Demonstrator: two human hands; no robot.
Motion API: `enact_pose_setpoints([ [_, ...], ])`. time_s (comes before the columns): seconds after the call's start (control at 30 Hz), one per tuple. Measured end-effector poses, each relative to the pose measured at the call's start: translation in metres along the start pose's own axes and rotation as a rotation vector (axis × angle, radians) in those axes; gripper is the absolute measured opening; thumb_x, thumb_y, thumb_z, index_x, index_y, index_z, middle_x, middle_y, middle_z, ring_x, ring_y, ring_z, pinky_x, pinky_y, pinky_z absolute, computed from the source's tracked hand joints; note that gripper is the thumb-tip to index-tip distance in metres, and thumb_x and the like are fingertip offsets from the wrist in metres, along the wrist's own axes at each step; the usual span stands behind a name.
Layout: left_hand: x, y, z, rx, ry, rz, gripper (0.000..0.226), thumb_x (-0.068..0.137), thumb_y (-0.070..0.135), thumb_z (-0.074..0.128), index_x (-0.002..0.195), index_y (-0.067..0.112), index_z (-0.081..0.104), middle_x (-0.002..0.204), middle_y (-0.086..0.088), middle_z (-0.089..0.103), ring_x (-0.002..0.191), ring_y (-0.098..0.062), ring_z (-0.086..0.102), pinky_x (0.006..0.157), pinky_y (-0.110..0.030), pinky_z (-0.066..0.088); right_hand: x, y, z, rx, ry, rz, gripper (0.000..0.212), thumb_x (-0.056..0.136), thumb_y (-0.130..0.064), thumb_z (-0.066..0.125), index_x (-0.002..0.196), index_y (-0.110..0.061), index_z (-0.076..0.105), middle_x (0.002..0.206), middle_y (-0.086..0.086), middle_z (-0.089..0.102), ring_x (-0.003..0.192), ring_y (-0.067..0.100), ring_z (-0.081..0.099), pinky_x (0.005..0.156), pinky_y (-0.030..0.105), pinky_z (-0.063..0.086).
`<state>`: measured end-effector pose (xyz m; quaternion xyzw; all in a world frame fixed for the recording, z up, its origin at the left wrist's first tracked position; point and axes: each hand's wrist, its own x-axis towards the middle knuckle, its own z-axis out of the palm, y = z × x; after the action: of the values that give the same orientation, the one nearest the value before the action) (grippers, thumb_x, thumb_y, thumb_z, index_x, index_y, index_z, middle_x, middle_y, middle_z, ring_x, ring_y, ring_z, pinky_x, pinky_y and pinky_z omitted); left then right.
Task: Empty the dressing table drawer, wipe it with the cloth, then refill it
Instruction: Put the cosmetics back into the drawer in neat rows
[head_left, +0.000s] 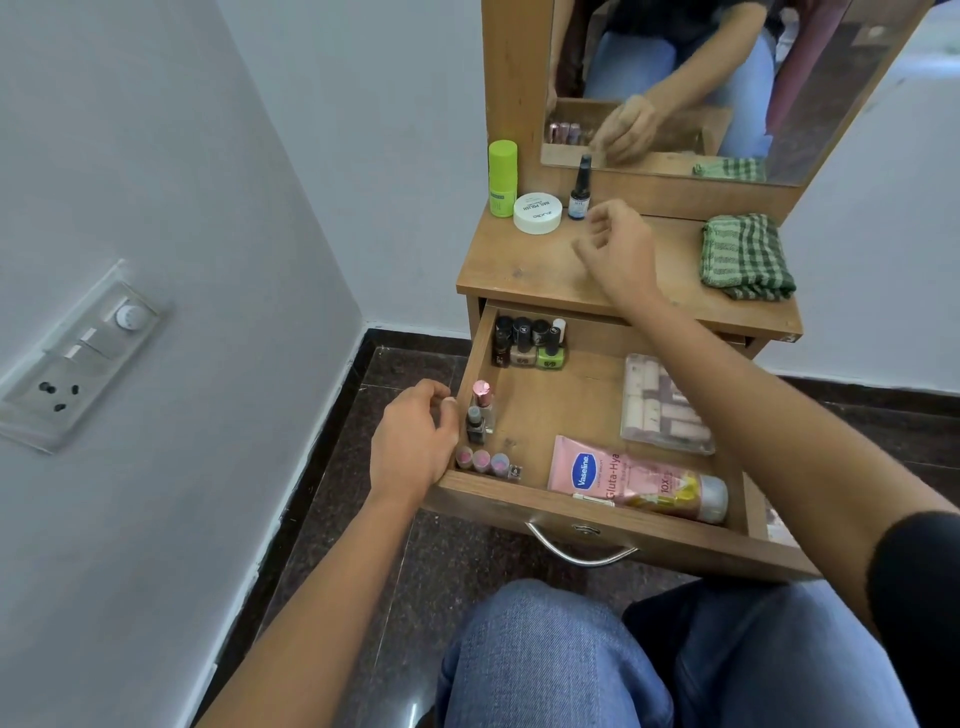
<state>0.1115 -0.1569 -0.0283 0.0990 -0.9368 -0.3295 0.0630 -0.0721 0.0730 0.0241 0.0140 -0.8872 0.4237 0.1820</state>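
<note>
The wooden drawer (582, 512) stands pulled out. Inside lie a pink Vaseline tube (631, 480), a clear packet of rolls (662, 405), nail polish bottles (530, 345) at the back left and small lipsticks and bottles (480, 431) along the left wall. My left hand (413, 441) grips the drawer's left wall. My right hand (618, 247) hovers over the tabletop with fingers loosely curled, holding nothing, just right of a small dropper bottle (578, 195). A folded green checked cloth (745, 257) lies on the tabletop's right side.
A green stick bottle (502, 179) and a white round jar (537, 212) stand at the tabletop's back left. A mirror (717, 78) rises behind. A wall with a switch panel (78, 358) is on the left. My knees (561, 660) are below the drawer.
</note>
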Motion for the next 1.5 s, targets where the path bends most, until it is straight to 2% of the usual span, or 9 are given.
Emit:
enact_pose_setpoints([
  [0.13,0.000,0.000,0.000,-0.001,-0.001,-0.006,0.021,0.097,0.032,0.050,0.108,0.022,0.064,0.101,0.006,0.066,0.085,-0.007,0.060,0.075,-0.028,0.052,0.039,0.012,0.012,0.053,0.063,0.217,0.037,0.077,-0.016,0.071,0.110,-0.005,0.059,0.108,0.010,0.064,0.092,0.016,0.057,0.083,0.025,0.047],
  [0.43,0.001,-0.001,0.002,-0.017,0.002,-0.003,0.021,0.097,0.032,0.051,0.111,0.022,0.064,0.100,0.007,0.066,0.085,-0.006,0.061,0.077,-0.026,0.052,0.070,0.019,0.043,0.014,0.141,0.293,0.031,0.074,-0.027,0.075,0.097,-0.013,0.060,0.104,0.007,0.065,0.092,0.020,0.060,0.085,0.036,0.048],
  [0.57,0.001,-0.001,0.001,-0.015,0.007,0.003,0.022,0.097,0.032,0.051,0.110,0.022,0.065,0.099,0.007,0.067,0.084,-0.007,0.061,0.075,-0.025,0.051,0.066,0.017,0.042,0.010,0.170,0.283,0.024,0.075,-0.029,0.074,0.089,-0.018,0.058,0.095,0.003,0.065,0.081,0.014,0.054,0.075,0.030,0.046],
  [0.73,0.001,-0.001,0.001,-0.012,0.004,0.006,0.022,0.096,0.031,0.051,0.109,0.020,0.065,0.100,0.005,0.067,0.084,-0.007,0.060,0.071,-0.024,0.048,0.018,0.000,0.013,0.269,0.208,0.149,0.021,0.075,-0.018,0.075,0.090,-0.011,0.063,0.077,-0.008,0.061,0.068,0.001,0.053,0.064,0.013,0.043],
  [0.87,0.000,-0.001,0.000,-0.018,0.010,0.002,0.020,0.095,0.031,0.051,0.107,0.022,0.066,0.099,0.005,0.067,0.083,-0.007,0.060,0.073,-0.030,0.051,-0.047,-0.002,-0.011,0.324,0.166,0.073,0.026,0.077,-0.024,0.074,0.098,-0.011,0.066,0.087,-0.006,0.067,0.072,0.002,0.060,0.067,0.015,0.051],
  [1.07,0.000,0.000,0.000,-0.021,0.014,-0.005,0.020,0.095,0.031,0.051,0.105,0.022,0.066,0.096,0.004,0.067,0.082,-0.009,0.061,0.075,-0.033,0.053,-0.125,0.034,-0.018,0.195,-0.010,0.167,0.022,0.080,-0.023,0.072,0.098,-0.022,0.060,0.088,-0.012,0.062,0.079,-0.002,0.058,0.070,0.013,0.047],
  [1.2,0.000,0.000,0.001,-0.018,0.011,-0.007,0.020,0.095,0.032,0.052,0.105,0.023,0.066,0.096,0.005,0.068,0.084,-0.010,0.061,0.074,-0.033,0.053,-0.127,0.056,-0.011,0.083,-0.053,0.280,0.030,0.080,-0.020,0.073,0.106,-0.012,0.060,0.093,-0.002,0.062,0.084,0.008,0.056,0.069,0.012,0.042],
  [1.33,0.000,-0.001,0.001,-0.013,0.010,-0.006,0.020,0.095,0.032,0.052,0.107,0.023,0.066,0.098,0.004,0.068,0.084,-0.010,0.061,0.073,-0.032,0.052,-0.122,0.066,0.002,0.049,-0.096,0.326,0.028,0.079,-0.014,0.073,0.103,-0.008,0.061,0.093,0.007,0.065,0.085,0.016,0.057,0.071,0.024,0.044],
  [1.5,0.001,0.000,0.001,-0.015,0.007,-0.005,0.020,0.096,0.032,0.052,0.107,0.023,0.066,0.098,0.005,0.067,0.084,-0.009,0.061,0.075,-0.032,0.052,-0.115,0.066,0.017,-0.093,-0.119,0.325,0.028,0.082,-0.025,0.072,0.107,-0.014,0.065,0.095,0.000,0.068,0.091,0.017,0.062,0.076,0.030,0.048],
])
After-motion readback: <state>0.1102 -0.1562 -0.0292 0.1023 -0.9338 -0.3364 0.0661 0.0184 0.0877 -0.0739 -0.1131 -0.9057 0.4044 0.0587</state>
